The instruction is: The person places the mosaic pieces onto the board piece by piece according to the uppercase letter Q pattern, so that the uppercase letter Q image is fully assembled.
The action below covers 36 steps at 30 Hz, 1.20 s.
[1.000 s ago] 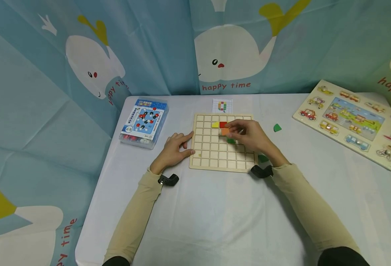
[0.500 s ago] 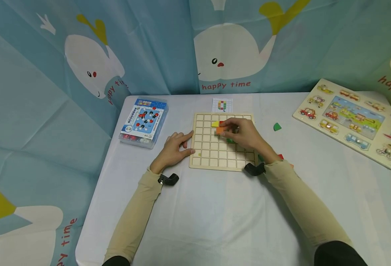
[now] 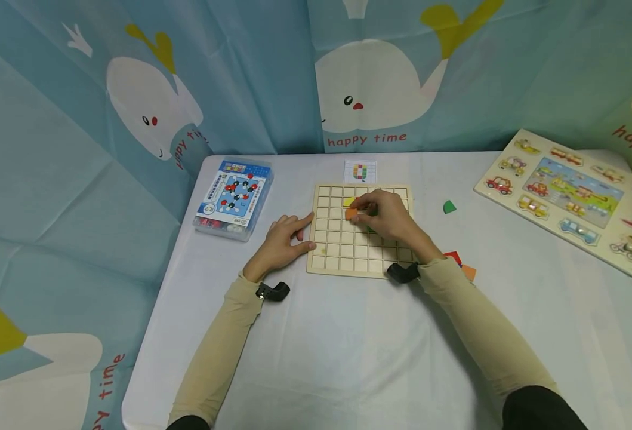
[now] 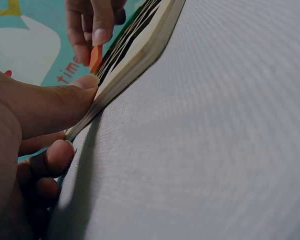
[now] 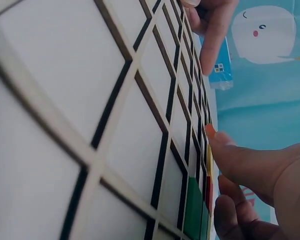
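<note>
In the head view a wooden grid board [image 3: 332, 263] lies on the table. My right hand [image 3: 391, 218] pinches an orange square tile [image 3: 351, 214] between thumb and fingers, at the board's upper middle cells. A yellow tile [image 3: 348, 202] sits just beyond it. The right wrist view shows a red tile [image 5: 209, 192] and a green tile [image 5: 193, 210] in cells close to that hand. My left hand [image 3: 279, 245] touches the board's left edge with spread, straight index finger and thumb. Its thumb rests on the rim [image 4: 140, 62] in the left wrist view, other fingers bent beside the table.
Behind the board lies a pattern card [image 3: 360, 172]. A boxed molecule set [image 3: 234, 197] stands at the left. Loose pieces lie to the right: a green piece [image 3: 449, 206], a red piece [image 3: 453, 257] and an orange piece [image 3: 469, 272]. A vehicle puzzle board [image 3: 568, 197] lies far right.
My right hand has moved left across the board with the orange tile, from below the red tile to below the yellow one. My left hand has stayed at the edge.
</note>
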{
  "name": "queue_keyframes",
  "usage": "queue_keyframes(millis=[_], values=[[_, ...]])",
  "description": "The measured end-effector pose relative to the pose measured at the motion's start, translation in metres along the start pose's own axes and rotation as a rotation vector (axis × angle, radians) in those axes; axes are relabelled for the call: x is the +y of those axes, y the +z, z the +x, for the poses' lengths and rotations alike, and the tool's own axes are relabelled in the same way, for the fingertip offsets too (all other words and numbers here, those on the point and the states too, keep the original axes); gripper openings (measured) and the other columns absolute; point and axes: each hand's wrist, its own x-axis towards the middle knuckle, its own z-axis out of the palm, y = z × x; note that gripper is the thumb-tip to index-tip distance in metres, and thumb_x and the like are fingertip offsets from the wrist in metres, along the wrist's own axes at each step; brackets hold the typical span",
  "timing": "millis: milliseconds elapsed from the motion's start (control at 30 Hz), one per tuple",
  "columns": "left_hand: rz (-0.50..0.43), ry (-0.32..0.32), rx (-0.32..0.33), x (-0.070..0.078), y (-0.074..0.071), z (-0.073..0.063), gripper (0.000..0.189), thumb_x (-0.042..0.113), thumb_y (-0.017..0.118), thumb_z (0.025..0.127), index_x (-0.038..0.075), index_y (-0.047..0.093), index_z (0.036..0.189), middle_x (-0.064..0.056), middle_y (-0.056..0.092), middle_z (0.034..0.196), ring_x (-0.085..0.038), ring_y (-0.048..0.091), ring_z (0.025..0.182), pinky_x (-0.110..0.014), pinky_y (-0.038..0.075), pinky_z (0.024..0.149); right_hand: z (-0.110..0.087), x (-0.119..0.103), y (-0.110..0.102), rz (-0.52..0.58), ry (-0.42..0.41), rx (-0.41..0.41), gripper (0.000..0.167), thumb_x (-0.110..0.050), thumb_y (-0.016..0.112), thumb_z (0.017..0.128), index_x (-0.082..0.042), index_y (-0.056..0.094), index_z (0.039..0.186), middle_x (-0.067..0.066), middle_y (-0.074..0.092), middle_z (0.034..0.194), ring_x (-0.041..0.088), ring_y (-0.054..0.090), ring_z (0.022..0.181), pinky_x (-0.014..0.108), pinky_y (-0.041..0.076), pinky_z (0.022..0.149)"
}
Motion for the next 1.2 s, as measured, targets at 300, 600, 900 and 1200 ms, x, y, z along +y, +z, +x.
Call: queue_keyframes(millis=[300,600,900,1200], values=[[-0.002,-0.001,0.001,-0.001,0.0004,0.0003,0.073,0.026,0.08,0.096,0.008,0.049,0.159,-0.002,0.052,0.088,-0.02,0.042,0.092,-0.035,0.025,0.086,0.006,-0.0023,0.0051,-0.048,-0.02,0.01,0.028,-0.011,0.085,0.091,-0.001,0.08,0.116,0.018,0.074,0.107,0.032,0.064,0.09,0.041,0.047,0.079],[-0.003,0.005,0.0,-0.0008,0.0003,0.0003,0.072,0.026,0.08,0.096,0.008,0.049,0.158,-0.003,0.052,0.088,-0.019,0.041,0.09,-0.034,0.025,0.085,0.008,-0.0009,0.0071,-0.065,-0.006,0.008,0.027,-0.012,0.085,0.09,-0.002,0.081,0.114,0.017,0.073,0.105,0.03,0.06,0.087,0.039,0.045,0.076],[-0.012,0.005,-0.001,0.0002,-0.0005,-0.0006,0.073,0.027,0.08,0.096,0.007,0.049,0.158,-0.004,0.053,0.089,-0.02,0.041,0.091,-0.035,0.025,0.085,0.0081,-0.0037,0.0077,-0.074,0.006,0.006,0.024,-0.015,0.082,0.092,-0.003,0.082,0.113,0.016,0.073,0.108,0.03,0.063,0.091,0.042,0.049,0.077],[-0.008,0.008,0.005,0.0001,-0.0001,0.0,0.073,0.027,0.081,0.095,0.007,0.049,0.158,-0.003,0.053,0.088,-0.019,0.041,0.091,-0.035,0.025,0.085,0.0069,-0.0065,0.0077,-0.084,0.035,0.017,0.023,-0.016,0.082,0.093,-0.004,0.082,0.112,0.015,0.073,0.106,0.03,0.065,0.091,0.042,0.05,0.076]])
